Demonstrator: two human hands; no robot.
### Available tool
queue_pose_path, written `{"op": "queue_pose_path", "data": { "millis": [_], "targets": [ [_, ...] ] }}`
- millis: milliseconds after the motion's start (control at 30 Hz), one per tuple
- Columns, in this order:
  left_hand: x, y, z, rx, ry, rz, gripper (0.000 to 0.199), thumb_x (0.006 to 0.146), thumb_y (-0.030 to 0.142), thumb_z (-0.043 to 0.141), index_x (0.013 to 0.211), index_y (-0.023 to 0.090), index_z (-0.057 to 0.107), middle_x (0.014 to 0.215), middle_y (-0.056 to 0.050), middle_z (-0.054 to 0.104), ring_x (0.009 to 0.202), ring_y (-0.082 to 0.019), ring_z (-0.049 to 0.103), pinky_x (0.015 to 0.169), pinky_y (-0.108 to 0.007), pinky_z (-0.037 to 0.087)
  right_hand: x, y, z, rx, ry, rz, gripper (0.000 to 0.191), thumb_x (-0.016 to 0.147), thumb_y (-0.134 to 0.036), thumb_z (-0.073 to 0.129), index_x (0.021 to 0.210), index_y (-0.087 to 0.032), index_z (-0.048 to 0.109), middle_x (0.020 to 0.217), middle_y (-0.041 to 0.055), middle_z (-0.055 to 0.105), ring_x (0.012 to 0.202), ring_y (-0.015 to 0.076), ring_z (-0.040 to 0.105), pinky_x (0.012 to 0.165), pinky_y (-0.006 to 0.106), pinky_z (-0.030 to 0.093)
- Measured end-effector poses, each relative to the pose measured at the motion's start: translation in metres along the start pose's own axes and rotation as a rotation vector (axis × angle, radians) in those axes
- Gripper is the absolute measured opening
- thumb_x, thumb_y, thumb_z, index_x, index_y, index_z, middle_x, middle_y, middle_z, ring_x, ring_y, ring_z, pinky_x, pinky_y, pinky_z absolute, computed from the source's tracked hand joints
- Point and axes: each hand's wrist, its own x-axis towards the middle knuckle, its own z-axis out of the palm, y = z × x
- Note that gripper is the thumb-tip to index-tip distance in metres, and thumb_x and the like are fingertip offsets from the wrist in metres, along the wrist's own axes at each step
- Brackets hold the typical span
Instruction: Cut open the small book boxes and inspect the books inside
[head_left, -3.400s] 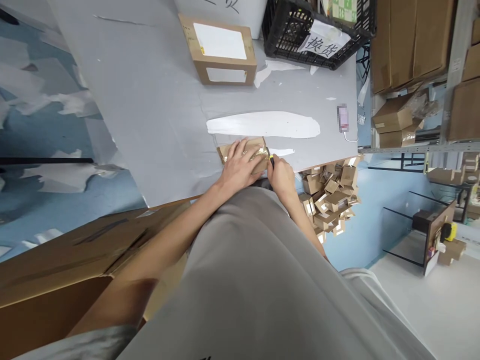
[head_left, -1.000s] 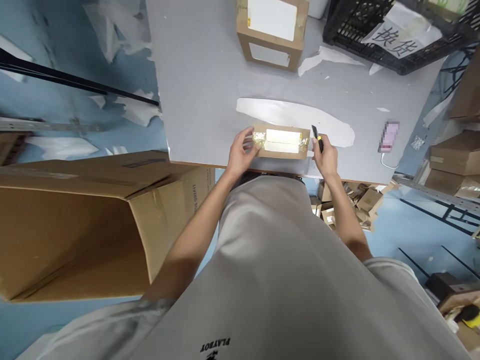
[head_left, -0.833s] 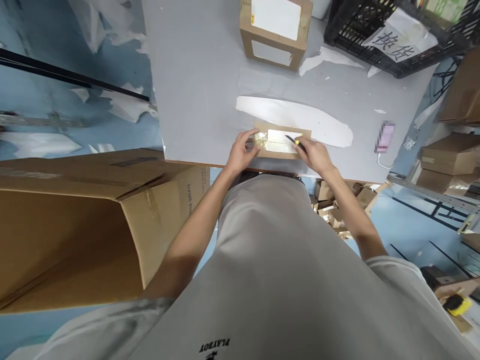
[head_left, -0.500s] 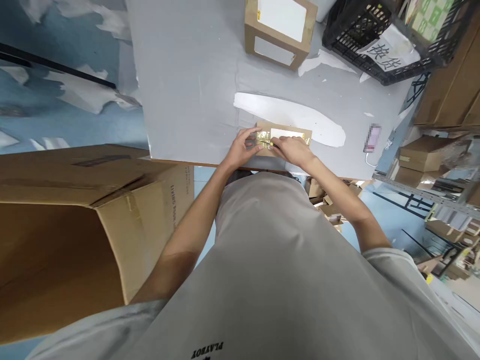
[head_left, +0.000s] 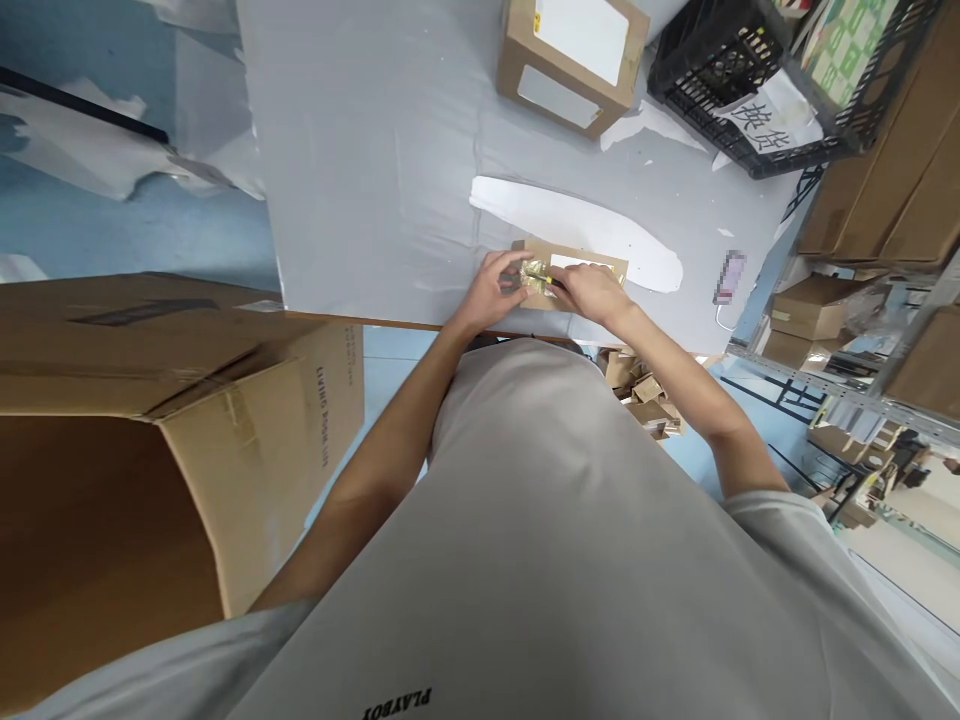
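Observation:
A small brown cardboard box (head_left: 534, 248) lies near the table's front edge. Shiny clear tape (head_left: 534, 268) covers its left part, and a white label (head_left: 564, 262) shows farther right. My left hand (head_left: 491, 292) grips the box's left end, its thumb and fingers curved to either side of the tape. From above the right part, my right hand (head_left: 592, 292) reaches over with closed fingers around a slim black-and-yellow tool, apparently a utility knife (head_left: 553, 282). Its tip points left at the tape; most of the tool is hidden by the fingers.
Just behind the box lies a long white paper strip (head_left: 577, 222). A larger labelled carton (head_left: 559, 97) and a black plastic crate (head_left: 720, 90) stand at the back. A big open carton (head_left: 247, 450) is at the left, beside the table (head_left: 360, 180); shelving (head_left: 847, 370) is at the right.
The camera view has shifted slightly. My right hand and the knife have moved a little to the right along the tape, which looks more crumpled. My left hand stays at the box's left end.

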Motion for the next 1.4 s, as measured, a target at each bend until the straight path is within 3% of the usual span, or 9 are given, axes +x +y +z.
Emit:
{"op": "queue_pose_path", "data": {
  "millis": [300,400,533,667,767,933,1167,1400],
  "targets": [
    [0.002,-0.013,0.004,0.0,0.046,-0.009,0.069,0.091,0.055,0.087,0.152,0.027,0.071,0.154,-0.014,0.064,0.124,-0.028,0.072,0.104,-0.041,0.067,0.014,-0.016,-0.009,-0.141,0.005,-0.044,0.047,0.112,-0.008,0.041,0.145,-0.006,0.074,0.128,0.0277,0.083,0.125,0.0387,0.078,0.104,0.045,0.055],
    [0.001,-0.018,0.005,-0.005,0.084,-0.002,0.067,0.092,0.054,0.087,0.152,0.029,0.073,0.153,-0.014,0.065,0.122,-0.027,0.073,0.101,-0.04,0.068,0.01,-0.002,-0.004,-0.184,-0.046,0.004,0.046,0.108,-0.003,0.044,0.137,-0.005,0.08,0.126,0.0284,0.084,0.123,0.039,0.08,0.101,0.045,0.057],
    [-0.002,-0.023,0.004,0.015,0.103,-0.004,0.067,0.093,0.058,0.087,0.153,0.03,0.073,0.156,-0.013,0.065,0.123,-0.029,0.074,0.105,-0.044,0.068,-0.012,0.04,0.01,-0.237,-0.099,0.089,0.048,0.105,0.001,0.043,0.134,-0.006,0.082,0.13,0.0284,0.083,0.125,0.0385,0.08,0.097,0.043,0.058],
    [-0.005,-0.025,0.005,0.027,0.14,-0.019,0.071,0.093,0.065,0.086,0.154,0.031,0.073,0.158,-0.014,0.065,0.126,-0.031,0.074,0.109,-0.05,0.067,-0.036,0.083,0.025,-0.226,-0.107,0.144,0.047,0.107,-0.002,0.045,0.138,-0.008,0.079,0.13,0.0285,0.083,0.123,0.0378,0.08,0.096,0.043,0.054],
    [-0.007,-0.025,0.005,0.005,0.168,-0.05,0.072,0.09,0.067,0.089,0.152,0.033,0.074,0.16,-0.013,0.066,0.127,-0.031,0.074,0.11,-0.049,0.067,-0.041,0.103,0.037,-0.191,-0.067,0.139,0.045,0.112,-0.012,0.044,0.144,-0.013,0.076,0.129,0.0263,0.083,0.122,0.0369,0.079,0.097,0.043,0.051],
    [-0.012,-0.02,0.004,0.026,0.199,-0.117,0.071,0.087,0.062,0.092,0.151,0.033,0.075,0.164,-0.013,0.066,0.13,-0.033,0.074,0.11,-0.051,0.068,-0.042,0.12,0.054,-0.124,-0.016,0.069,0.044,0.115,-0.022,0.042,0.145,-0.015,0.074,0.125,0.0243,0.084,0.118,0.0362,0.078,0.095,0.043,0.05],
    [-0.016,-0.011,0.004,0.057,0.233,-0.133,0.081,0.083,0.07,0.093,0.149,0.027,0.075,0.16,-0.016,0.07,0.137,-0.038,0.073,0.114,-0.055,0.065,-0.056,0.148,0.065,-0.093,-0.012,0.065,0.046,0.11,-0.007,0.041,0.143,-0.014,0.073,0.126,0.0258,0.083,0.117,0.0366,0.08,0.091,0.042,0.047],
    [-0.015,-0.006,0.01,0.102,0.312,-0.144,0.082,0.083,0.074,0.09,0.148,0.027,0.075,0.159,-0.016,0.072,0.14,-0.038,0.073,0.122,-0.059,0.06,-0.07,0.156,0.073,0.0,0.048,-0.007,0.046,0.123,-0.035,0.034,0.15,-0.017,0.067,0.13,0.0232,0.081,0.112,0.0348,0.08,0.087,0.038,0.048]
  ]
}}
